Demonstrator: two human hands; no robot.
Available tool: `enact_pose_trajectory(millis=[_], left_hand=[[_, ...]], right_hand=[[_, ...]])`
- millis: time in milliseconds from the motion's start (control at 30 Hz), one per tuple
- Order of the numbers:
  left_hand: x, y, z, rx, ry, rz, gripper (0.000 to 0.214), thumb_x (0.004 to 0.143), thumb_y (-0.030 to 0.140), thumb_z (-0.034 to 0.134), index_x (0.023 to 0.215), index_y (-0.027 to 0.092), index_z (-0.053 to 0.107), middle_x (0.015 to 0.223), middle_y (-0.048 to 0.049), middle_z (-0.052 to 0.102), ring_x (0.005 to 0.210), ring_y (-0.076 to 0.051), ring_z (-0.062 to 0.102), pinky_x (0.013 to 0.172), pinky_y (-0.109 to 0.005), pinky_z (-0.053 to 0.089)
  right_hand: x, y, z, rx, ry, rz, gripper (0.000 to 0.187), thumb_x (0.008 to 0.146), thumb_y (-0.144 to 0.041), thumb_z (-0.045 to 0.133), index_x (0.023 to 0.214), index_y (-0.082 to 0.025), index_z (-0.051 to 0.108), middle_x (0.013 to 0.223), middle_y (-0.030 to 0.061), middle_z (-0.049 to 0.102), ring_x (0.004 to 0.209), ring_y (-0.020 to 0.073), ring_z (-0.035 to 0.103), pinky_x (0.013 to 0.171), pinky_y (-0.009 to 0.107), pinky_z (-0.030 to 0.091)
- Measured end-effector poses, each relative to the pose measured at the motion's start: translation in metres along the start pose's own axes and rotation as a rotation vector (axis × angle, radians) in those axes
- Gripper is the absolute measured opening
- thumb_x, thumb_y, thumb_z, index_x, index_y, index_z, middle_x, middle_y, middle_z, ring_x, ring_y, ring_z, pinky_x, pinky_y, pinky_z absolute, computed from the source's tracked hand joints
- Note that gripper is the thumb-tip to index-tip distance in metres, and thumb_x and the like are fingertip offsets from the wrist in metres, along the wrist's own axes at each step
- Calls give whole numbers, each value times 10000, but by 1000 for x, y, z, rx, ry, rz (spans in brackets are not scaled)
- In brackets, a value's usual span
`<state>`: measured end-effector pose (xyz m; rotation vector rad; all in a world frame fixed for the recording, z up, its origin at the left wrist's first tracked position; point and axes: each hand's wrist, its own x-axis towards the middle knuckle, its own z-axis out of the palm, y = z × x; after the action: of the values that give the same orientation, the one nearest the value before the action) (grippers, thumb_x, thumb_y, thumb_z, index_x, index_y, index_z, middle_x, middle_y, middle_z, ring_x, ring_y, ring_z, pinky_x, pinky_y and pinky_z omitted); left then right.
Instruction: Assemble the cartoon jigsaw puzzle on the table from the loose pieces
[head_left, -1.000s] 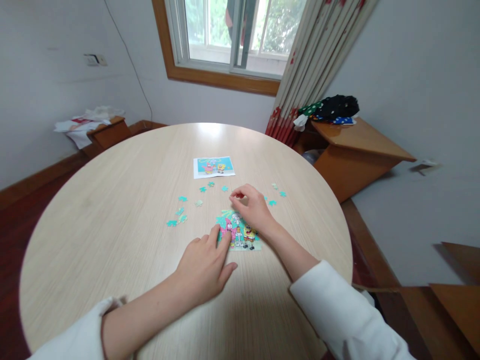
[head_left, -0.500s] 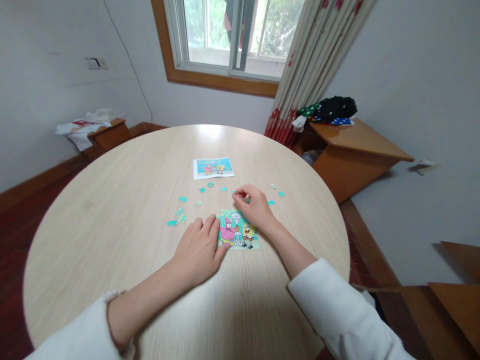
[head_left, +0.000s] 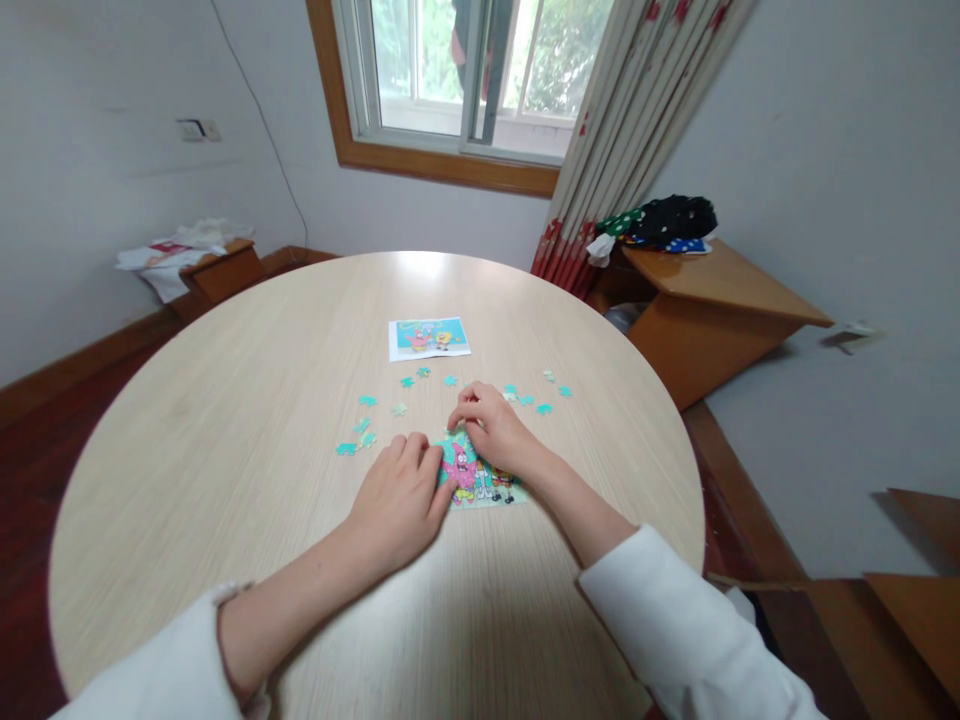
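A partly joined jigsaw puzzle [head_left: 463, 472] with a pink starfish figure lies near the middle of the round table. My left hand [head_left: 397, 490] rests flat along its left edge, fingers stretched out and the thumb touching the lower left. Over the puzzle's upper part is my right hand [head_left: 491, 430], its thumb and fingers pinched on a small puzzle piece [head_left: 450, 432] at the top edge. That hand hides much of the upper middle and right. Beyond it lies a printed reference picture [head_left: 431, 340] on white paper.
Loose teal pieces lie left of the puzzle, such as one piece [head_left: 346, 449], and on the right, such as another [head_left: 544, 409]. The wooden table [head_left: 225, 450] has a curved edge. A side cabinet [head_left: 720, 290] with cloths stands at the right.
My right hand has come nearer and slightly left, from among the loose pieces to the puzzle's top edge. The puzzle has shifted slightly right and nearer; my left hand stays on it.
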<state>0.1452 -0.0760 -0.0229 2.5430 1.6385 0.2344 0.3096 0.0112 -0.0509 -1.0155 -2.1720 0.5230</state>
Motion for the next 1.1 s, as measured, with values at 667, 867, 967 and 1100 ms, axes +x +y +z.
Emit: enact_pose_trajectory(millis=[667, 867, 967, 1100], left_hand=[[28, -94, -26, -363, 337, -508, 234, 775, 242, 407, 889, 181, 602, 621, -8, 586, 578, -180, 536, 539, -265, 315], [32, -121, -23, -426, 423, -593, 187, 728, 233, 422, 800, 183, 587, 518, 19, 508, 506, -168, 470, 539, -264, 315], [34, -123, -20, -445, 421, -597, 185, 722, 243, 422, 790, 185, 584, 520, 16, 518, 497, -168, 463, 537, -265, 314], [34, -123, -19, -442, 418, -584, 188, 729, 255, 424, 797, 186, 584, 522, 14, 522, 503, -170, 470, 541, -266, 317]], right_hand=[[2, -4, -12, -63, -93, 7, 350, 744, 47, 466, 752, -188, 725, 825, 43, 575, 829, 163, 527, 802, 337, 405], [0, -3, -13, -58, -170, 23, 356, 758, 45, 456, 747, -179, 732, 785, 38, 576, 798, 154, 538, 787, 320, 414], [0, -3, -13, -49, -167, 33, 365, 751, 53, 457, 752, -183, 735, 784, 35, 580, 794, 150, 543, 788, 312, 418], [0, -2, -13, -41, -170, 51, 371, 744, 57, 454, 758, -183, 738, 781, 36, 585, 794, 149, 547, 787, 310, 425]])
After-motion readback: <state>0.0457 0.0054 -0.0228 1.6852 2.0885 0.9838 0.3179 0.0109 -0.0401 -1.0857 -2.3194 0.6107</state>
